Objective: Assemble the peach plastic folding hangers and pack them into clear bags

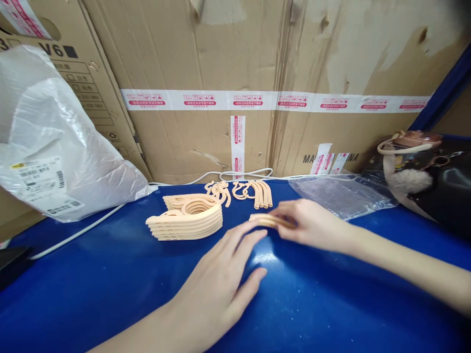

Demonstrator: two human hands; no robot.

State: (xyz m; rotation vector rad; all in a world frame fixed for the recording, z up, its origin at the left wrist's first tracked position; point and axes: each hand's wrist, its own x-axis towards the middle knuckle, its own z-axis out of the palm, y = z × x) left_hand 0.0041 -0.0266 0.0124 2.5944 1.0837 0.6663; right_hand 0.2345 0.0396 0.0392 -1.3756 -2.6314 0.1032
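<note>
Cardboard box (pixel 206 142): upright across twelve o'clock, well beyond the curved piece (pixel 268 221) that centres your clock.
Blue tabletop (pixel 312 304): spreads beneath both your hands.
White plastic bag (pixel 66 132): slumps toward ten o'clock, well apart from you, labels showing.
Black bag (pixel 445 181): sits between two and three o'clock.
Clear plastic sheet (pixel 342 198): lies flat between two and three too, nearer, just past your right hand (pixel 312 223).
Left hand (pixel 217 274): comes in from seven to eight o'clock, fingers spread, thumb clear of them; your index fingertip reaches the piece's near-nine end.
Right hand: at three o'clock, thumb and fingers pinching the piece.
Stack: cream pieces (pixel 187 225) nested at nine o'clock, narrow ends toward nine, rounded side toward three, touching neither hand.
Loose pieces (pixel 261 193): hooked and bowed, set out near eleven o'clock.
Curved piece: held between your hands; its long axis runs nine to three, the free tip pointing to nine, the other end hidden in your right fingers. You cannot tell whether it is single or layered.
</note>
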